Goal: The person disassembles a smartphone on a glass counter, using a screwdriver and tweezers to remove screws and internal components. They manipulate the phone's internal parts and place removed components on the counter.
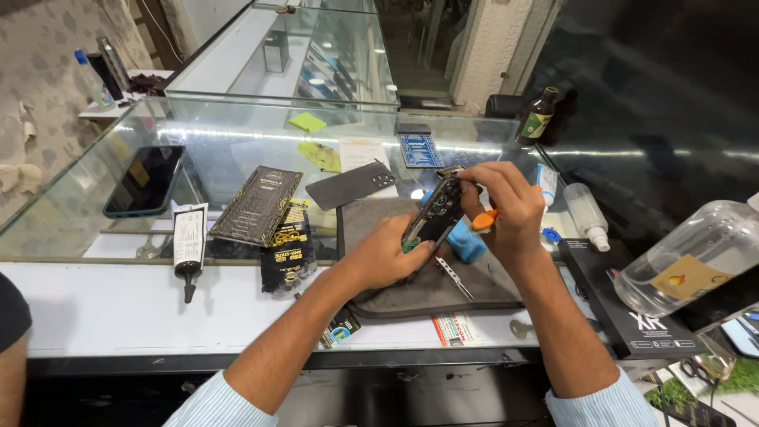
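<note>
While the left hand (387,255) grips the lower end of an opened phone (433,213) with its fingers clenched around it, the right hand (506,207) pinches an orange-handled tool (484,219) at the phone's upper edge. The phone is held tilted above a grey mat (371,217) on the glass surface (237,146).

Among the containers, a clear bottle (696,265) lies on its side at the right, holding clear liquid. A small squeeze bottle (587,212) lies beside the right hand; its content I cannot tell. A brown bottle (538,116) stands upright farther back. A black-tipped tube (189,245) lies at the left.

The phone shows its dark inner side with small parts; its back cover (352,185) lies apart on the surface. Tweezers (454,277) rest on the mat under the hands.

The tool's tip is hidden by the fingers. A blue thing (466,245) behind the phone is mostly covered. A black box (624,308) is partly under the right forearm.
</note>
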